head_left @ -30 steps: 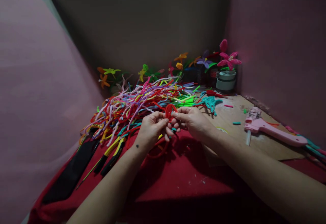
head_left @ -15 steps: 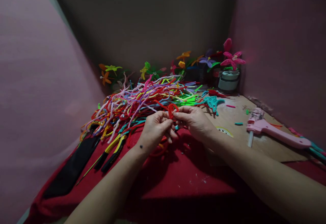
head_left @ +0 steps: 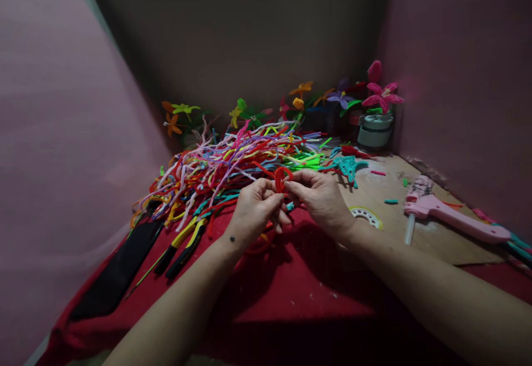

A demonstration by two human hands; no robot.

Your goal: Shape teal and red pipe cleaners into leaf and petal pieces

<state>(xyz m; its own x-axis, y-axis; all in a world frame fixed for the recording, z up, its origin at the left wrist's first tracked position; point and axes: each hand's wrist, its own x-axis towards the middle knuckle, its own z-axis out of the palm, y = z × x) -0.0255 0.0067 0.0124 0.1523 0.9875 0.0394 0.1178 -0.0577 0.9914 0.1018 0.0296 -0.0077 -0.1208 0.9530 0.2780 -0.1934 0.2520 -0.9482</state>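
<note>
In the head view, you pinch a small red loop (head_left: 279,181) between both hands above the front edge of a heap of fuzzy stems (head_left: 224,161). Your left hand (head_left: 255,205) has thumb and forefinger pressed together at the loop's lower left, its other fingers loosely bent and slightly apart below. Your right hand (head_left: 324,199) pinches the loop's right side between thumb and forefinger; its remaining fingers are partly hidden, and how they sit cannot be told. Beneath your wrists spreads a red cloth (head_left: 299,294). To your left lie pliers (head_left: 187,250) with yellow and black handles, a thin stick (head_left: 145,275) and, farther out, a black case (head_left: 116,272). To your right, a pink glue gun (head_left: 440,213) rests on a board (head_left: 432,249), a pale glue stick (head_left: 409,230) jutting toward you. Just beside your right wrist sits a yellow-rimmed disc (head_left: 369,215), with a teal piece (head_left: 349,166) beyond your right hand. Along the back, an orange flower (head_left: 172,126) stands at left, a purple flower (head_left: 341,98) toward the right, and a pink flower (head_left: 382,98) above a grey-green jar (head_left: 375,136).
</note>
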